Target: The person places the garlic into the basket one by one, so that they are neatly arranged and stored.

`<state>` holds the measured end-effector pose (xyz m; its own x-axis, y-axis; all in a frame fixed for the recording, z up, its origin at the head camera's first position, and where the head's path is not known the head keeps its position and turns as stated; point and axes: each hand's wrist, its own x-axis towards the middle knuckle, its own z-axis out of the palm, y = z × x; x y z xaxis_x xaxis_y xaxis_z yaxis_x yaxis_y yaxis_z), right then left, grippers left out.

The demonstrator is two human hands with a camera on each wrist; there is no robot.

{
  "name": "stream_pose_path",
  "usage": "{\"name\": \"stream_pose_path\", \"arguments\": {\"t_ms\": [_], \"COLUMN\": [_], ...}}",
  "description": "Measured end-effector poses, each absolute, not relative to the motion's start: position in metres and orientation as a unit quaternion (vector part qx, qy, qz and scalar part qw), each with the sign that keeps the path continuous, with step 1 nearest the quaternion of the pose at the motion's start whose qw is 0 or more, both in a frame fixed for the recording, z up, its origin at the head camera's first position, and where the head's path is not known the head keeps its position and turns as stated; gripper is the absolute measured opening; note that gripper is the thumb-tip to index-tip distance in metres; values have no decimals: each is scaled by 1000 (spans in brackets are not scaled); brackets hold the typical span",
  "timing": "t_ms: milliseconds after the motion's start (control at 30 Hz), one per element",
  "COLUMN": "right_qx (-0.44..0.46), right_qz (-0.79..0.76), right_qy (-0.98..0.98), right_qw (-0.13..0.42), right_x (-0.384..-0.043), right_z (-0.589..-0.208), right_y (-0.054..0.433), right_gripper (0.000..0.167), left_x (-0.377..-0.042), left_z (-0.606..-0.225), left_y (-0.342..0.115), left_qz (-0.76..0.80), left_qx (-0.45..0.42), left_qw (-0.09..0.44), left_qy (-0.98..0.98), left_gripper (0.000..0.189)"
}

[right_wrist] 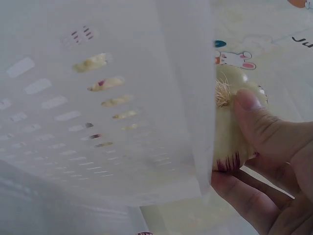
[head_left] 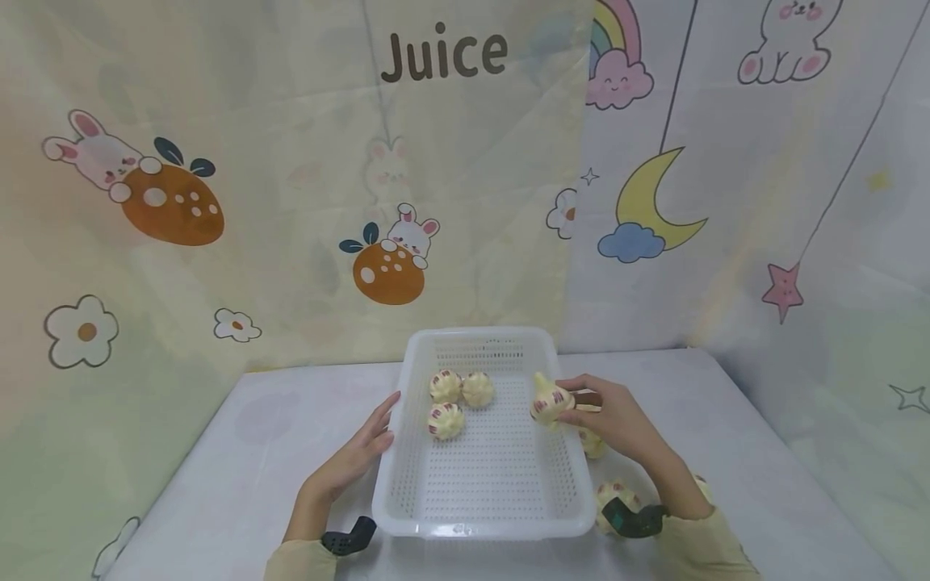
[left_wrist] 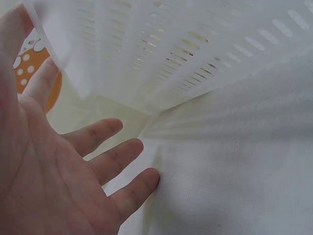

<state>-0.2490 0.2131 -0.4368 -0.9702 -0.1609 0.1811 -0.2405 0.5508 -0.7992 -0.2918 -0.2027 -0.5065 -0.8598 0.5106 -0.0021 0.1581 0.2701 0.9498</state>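
Note:
My right hand [head_left: 613,415] pinches a garlic bulb [head_left: 548,401] between thumb and fingers, at the right rim of a white perforated plastic basket [head_left: 487,492]. In the right wrist view this garlic bulb [right_wrist: 227,122] shows its tuft of roots and purple streaks, partly hidden by the basket wall. Three more bulbs, among them one garlic bulb [head_left: 446,421], lie together in the left half of the basket. My left hand [head_left: 352,460] is at the basket's left side with fingers extended; the left wrist view shows its fingers [left_wrist: 120,159] spread, nothing held.
Right of the basket, a garlic bulb [head_left: 592,444] lies partly behind my right hand and another garlic bulb [head_left: 616,494] sits near the wrist camera. One further garlic bulb [head_left: 701,486] peeks out beside the forearm. A printed cloth wall [head_left: 465,177] rises behind the white table [head_left: 291,420].

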Motion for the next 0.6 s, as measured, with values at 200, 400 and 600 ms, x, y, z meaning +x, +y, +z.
{"name": "stream_pose_path", "arguments": {"t_ms": [200, 400, 600], "right_qx": [116, 102, 89], "right_qz": [454, 449, 451], "right_qy": [-882, -886, -887], "right_qw": [52, 52, 46], "right_x": [-250, -249, -249], "right_z": [-434, -434, -434], "right_y": [215, 215, 209], "right_gripper": [46, 49, 49], "left_x": [-295, -294, -295], "left_z": [-506, -505, -511], "left_y": [-201, -198, -203], "left_qz": [562, 558, 562], "left_qx": [209, 195, 180], "left_qw": [153, 154, 153], "left_qy": [785, 792, 793], "left_gripper": [62, 62, 61]}}
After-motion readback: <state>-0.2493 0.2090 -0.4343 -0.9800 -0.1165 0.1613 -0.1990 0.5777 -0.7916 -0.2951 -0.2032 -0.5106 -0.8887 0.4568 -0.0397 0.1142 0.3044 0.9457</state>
